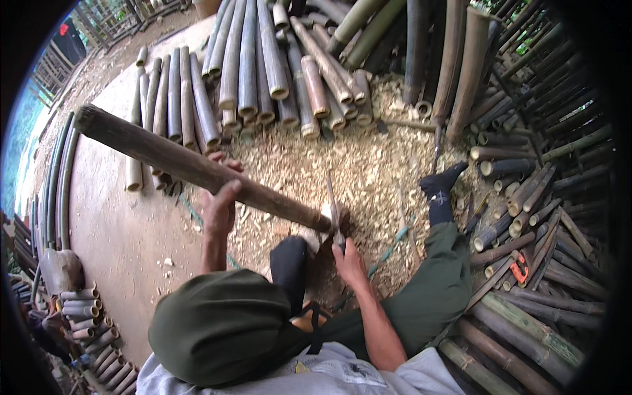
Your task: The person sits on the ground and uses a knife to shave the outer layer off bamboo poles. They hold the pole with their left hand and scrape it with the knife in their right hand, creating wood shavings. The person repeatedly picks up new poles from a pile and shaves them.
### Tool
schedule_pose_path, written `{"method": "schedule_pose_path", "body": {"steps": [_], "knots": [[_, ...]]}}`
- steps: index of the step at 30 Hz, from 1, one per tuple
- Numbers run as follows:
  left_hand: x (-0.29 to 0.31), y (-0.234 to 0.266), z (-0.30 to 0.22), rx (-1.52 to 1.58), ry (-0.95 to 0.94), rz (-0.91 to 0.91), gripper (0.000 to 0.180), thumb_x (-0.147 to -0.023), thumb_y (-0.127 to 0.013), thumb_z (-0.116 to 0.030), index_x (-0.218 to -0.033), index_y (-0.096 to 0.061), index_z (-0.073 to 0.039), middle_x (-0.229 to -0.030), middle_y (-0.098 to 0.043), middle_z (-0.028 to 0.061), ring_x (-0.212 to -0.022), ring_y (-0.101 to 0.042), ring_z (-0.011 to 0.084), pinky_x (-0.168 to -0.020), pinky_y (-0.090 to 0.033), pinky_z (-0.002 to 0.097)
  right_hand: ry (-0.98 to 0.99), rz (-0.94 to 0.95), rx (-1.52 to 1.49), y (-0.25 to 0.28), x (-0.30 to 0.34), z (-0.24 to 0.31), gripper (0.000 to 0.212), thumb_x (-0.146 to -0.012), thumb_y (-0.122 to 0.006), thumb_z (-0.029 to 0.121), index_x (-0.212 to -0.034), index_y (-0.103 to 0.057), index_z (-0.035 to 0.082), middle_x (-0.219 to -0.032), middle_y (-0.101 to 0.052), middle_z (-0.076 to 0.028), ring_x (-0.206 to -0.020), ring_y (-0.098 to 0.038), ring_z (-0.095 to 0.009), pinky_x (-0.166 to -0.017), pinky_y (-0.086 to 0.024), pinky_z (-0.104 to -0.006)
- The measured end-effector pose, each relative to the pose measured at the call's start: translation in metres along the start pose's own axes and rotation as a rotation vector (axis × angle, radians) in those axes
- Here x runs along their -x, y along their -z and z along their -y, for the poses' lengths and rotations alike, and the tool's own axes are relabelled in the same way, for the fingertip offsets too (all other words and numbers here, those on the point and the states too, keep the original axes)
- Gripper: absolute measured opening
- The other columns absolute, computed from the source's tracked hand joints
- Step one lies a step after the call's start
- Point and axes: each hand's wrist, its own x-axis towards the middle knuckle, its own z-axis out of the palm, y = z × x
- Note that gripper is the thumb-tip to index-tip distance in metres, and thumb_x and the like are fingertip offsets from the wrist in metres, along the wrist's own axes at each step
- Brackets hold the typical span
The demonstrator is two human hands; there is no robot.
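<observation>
- Landmark: the wood chips (289,155), strewn pale across the ground before the seated person.
- Bamboo tube (197,172): held above the chips' left part; one end reaches out beyond their left side, the other lies over their near side.
- Long axis: diagonal, far left to near right. The far-left end is dark and looks broader; the near-right end points toward the knife (333,207) and shows a pale patch. Contact between tube and blade: cannot tell.
- Left hand (220,192): over the chips' left margin, forearm reaching away from the body. Fingers clamped around the tube, thumb on the near side, other fingertips showing past the far side.
- Right hand (351,261): at the chips' near side, forearm slanting in from the near right. Fingers closed on the knife's handle; blade points away from the body, over the chips, leaning slightly left.
- Writing: the grey shirt (421,376), nearest the camera on the chips' near side, carries a printed panel (349,370); lettering too small to read. The dark sock (442,185) at the chips' right edge bears a white mark; cannot tell if it is writing.
</observation>
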Motion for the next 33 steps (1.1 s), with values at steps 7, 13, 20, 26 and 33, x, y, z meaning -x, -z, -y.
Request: {"method": "schedule_pose_path", "body": {"steps": [7, 13, 20, 26, 33], "knots": [[-0.012, 0.021, 0.044, -0.145, 0.075, -0.278, 0.061, -0.086, -0.085, -0.019, -0.133, -0.051, 0.002, -0.115, -0.065, 0.0137, -0.102, -0.067, 0.0219, -0.089, -0.058, 0.0381, 0.041, 0.003, -0.263, -0.008, -0.001, -0.045, 0.03, -0.107, -0.056, 0.029, -0.102, -0.06, 0.0, -0.069, -0.066, -0.009, -0.058, -0.067, -0.02, -0.053, -0.052, -0.0373], [-0.006, -0.028, 0.009, -0.076, 0.082, -0.18, 0.091, -0.081, -0.082, -0.021, -0.149, -0.023, -0.004, -0.118, -0.055, 0.0192, -0.101, -0.067, 0.0285, -0.084, -0.063, 0.0452, 0.047, -0.009, -0.116, -0.006, 0.002, -0.025, 0.045, -0.103, -0.06, 0.042, -0.101, -0.061, -0.004, -0.077, -0.069, -0.021, -0.075, -0.072, -0.038, -0.069, -0.054, -0.0491], [-0.022, -0.086, 0.074, -0.163, 0.195, -0.126, 0.102, -0.076, -0.086, -0.018, -0.156, -0.025, 0.001, -0.124, -0.056, 0.0215, -0.1, -0.067, 0.0271, -0.082, -0.062, 0.0398, 0.082, -0.039, -0.034, -0.026, -0.015, -0.068, 0.054, -0.102, -0.059, 0.048, -0.107, -0.06, -0.005, -0.101, -0.068, -0.033, -0.102, -0.066, -0.052, -0.086, -0.051, -0.0562], [-0.139, -0.145, 0.136, -0.378, 0.162, -0.038, 0.084, -0.073, -0.087, -0.018, -0.141, -0.044, 0.005, -0.117, -0.064, 0.0211, -0.098, -0.069, 0.0286, -0.082, -0.061, 0.0408, -0.093, 0.021, -0.103, -0.019, -0.011, -0.072, 0.055, -0.102, -0.058, 0.049, -0.115, -0.062, -0.005, -0.106, -0.07, -0.033, -0.106, -0.066, -0.052, -0.088, -0.052, -0.0565], [-0.348, -0.154, 0.159, -0.761, -0.086, -0.106, 0.098, -0.081, -0.089, -0.022, -0.162, -0.035, -0.006, -0.123, -0.068, 0.0207, -0.106, -0.067, 0.0285, -0.086, -0.06, 0.0453, -0.08, 0.123, -0.104, -0.032, -0.008, -0.051, 0.055, -0.103, -0.058, 0.048, -0.118, -0.061, -0.005, -0.11, -0.067, -0.037, -0.109, -0.062, -0.057, -0.091, -0.05, -0.0603]]}}
